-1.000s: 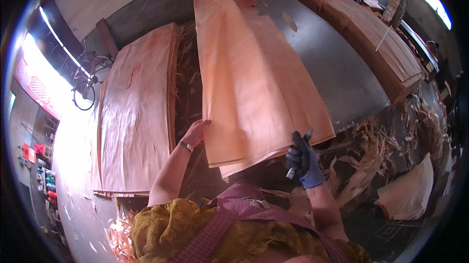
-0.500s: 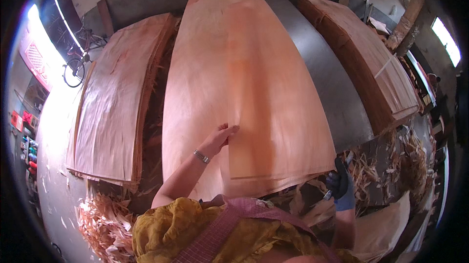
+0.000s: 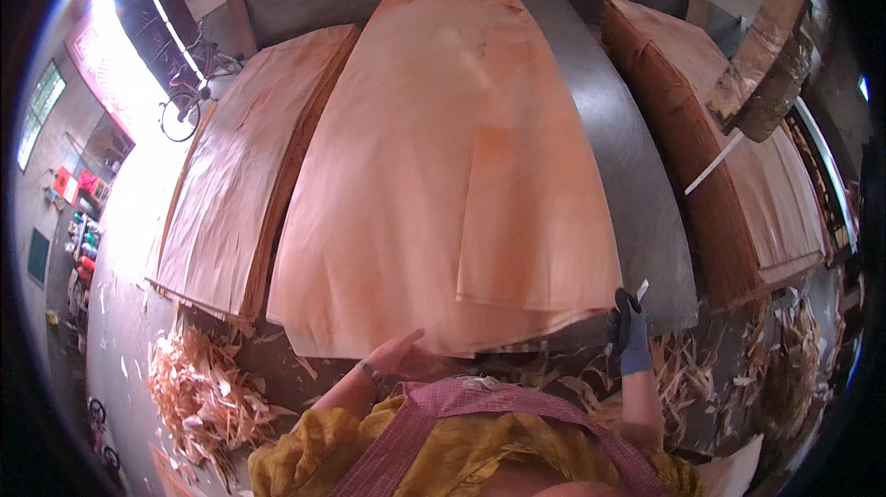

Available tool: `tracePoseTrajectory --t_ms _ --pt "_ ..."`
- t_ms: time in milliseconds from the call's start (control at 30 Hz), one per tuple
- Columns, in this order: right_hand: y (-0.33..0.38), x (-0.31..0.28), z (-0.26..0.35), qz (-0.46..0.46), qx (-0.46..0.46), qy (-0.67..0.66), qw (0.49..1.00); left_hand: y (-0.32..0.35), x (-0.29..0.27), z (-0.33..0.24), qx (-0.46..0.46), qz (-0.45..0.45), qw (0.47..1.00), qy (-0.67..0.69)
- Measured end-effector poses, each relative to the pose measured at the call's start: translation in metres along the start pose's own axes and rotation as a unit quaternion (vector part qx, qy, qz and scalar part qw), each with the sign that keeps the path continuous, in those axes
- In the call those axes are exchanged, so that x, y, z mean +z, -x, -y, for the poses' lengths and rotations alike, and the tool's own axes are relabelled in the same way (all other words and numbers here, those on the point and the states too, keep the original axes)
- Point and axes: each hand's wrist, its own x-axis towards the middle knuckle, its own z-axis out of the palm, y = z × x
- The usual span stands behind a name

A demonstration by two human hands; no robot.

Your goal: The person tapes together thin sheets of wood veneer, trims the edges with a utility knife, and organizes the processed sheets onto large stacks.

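Broad, thin orange-brown wood veneer sheets [image 3: 388, 174] lie over a dark smooth table [image 3: 651, 211] in front of me. On their right part rests a narrower, deeper-orange veneer piece [image 3: 535, 220], overlapping the wider sheet. My bare left hand [image 3: 401, 359], with a metal band at the wrist, is low at the near edge of the wide sheet; its fingers look stretched out, though slightly blurred. At the near right corner of the veneer, my right hand [image 3: 629, 331] wears a dark and blue glove. It is closed around a knife [image 3: 643, 290], whose pale, flat blade sticks out above the fingers.
Tall veneer stacks stand on both sides, a left stack [image 3: 245, 174] and a right stack [image 3: 766, 211]. Veneer scraps [image 3: 203, 386] are heaped on the floor at the left, more scraps [image 3: 688, 377] at the right. A thick log-like post [image 3: 771, 54] juts in at upper right.
My left hand has come back from the veneer's middle to its near edge. The wide sheet now reaches further left and its near edge has shifted. My right hand stays by the right corner.
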Motion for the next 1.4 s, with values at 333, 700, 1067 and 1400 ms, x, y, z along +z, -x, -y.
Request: tracePoseTrajectory --t_ms 333,700,1067,1400 --pt "-0.1 -0.106 0.001 0.017 0.008 -0.023 1.0 -0.07 0.036 0.11 0.193 -0.283 0.813 0.471" --pt "-0.124 -0.08 -0.038 0.016 0.036 -0.096 0.995 -0.067 0.0 0.033 0.389 -0.446 0.706 0.389" --pt "-0.053 -0.081 -0.092 0.004 0.064 -0.101 0.993 -0.083 -0.084 0.013 0.38 -0.491 0.668 0.41" --pt "-0.099 -0.02 -0.091 0.009 0.104 -0.11 0.988 -0.096 -0.133 -0.061 0.286 -0.489 0.722 0.398"
